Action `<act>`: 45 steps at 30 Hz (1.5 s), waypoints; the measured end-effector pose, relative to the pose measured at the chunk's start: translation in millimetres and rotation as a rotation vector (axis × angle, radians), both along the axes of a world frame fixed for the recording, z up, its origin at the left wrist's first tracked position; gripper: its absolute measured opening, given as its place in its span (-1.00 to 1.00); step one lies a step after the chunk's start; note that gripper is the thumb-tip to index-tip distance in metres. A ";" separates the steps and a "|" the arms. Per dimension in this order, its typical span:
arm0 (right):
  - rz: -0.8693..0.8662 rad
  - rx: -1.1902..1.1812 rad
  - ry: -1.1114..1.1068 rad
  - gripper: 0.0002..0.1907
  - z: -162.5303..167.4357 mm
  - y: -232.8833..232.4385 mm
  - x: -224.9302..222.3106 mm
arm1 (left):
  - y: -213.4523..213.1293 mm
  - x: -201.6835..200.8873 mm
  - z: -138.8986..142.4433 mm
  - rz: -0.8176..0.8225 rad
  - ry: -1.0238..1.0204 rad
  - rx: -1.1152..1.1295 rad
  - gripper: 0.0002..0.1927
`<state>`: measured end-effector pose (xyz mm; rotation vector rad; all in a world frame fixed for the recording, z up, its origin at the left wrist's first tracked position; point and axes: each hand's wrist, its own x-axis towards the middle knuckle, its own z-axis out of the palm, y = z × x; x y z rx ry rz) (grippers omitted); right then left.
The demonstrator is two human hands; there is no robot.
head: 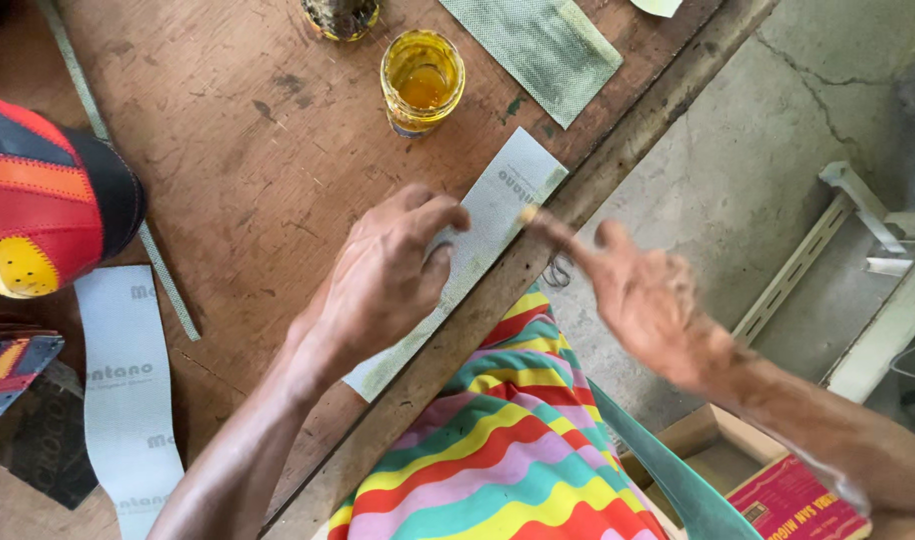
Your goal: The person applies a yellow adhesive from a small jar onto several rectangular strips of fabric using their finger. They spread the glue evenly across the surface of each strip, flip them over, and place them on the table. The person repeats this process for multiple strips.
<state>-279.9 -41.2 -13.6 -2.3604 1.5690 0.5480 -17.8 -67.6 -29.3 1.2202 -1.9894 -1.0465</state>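
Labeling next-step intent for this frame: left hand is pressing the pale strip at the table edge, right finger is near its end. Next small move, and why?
Probably draw the right hand forefinger along the pale strip toward the left hand. That fingertip looks yellow-tipped like the contents of the open jar and sits by the strip's far end, while the left fingers pin the strip flat on the wooden table. The right hand is blurred, so contact is unclear.

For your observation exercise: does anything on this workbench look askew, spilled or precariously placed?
The pale strip under the left hand lies diagonally along the table edge, its near corner at the brink. The open jar of yellow liquid stands upright, nothing visibly spilled.
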 end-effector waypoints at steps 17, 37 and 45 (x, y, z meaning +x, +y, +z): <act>-0.030 0.428 -0.400 -0.08 -12.2 36.9 39.9 | -42.3 -26.0 -30.6 -0.081 0.040 -0.124 -0.66; 0.480 -0.329 -0.594 -0.51 91.5 -138.5 67.9 | 11.6 47.3 51.6 0.407 0.555 0.180 -0.28; 0.400 -0.097 -0.266 -0.64 47.2 -166.0 105.4 | 6.0 45.0 -11.4 0.538 0.206 0.131 -0.22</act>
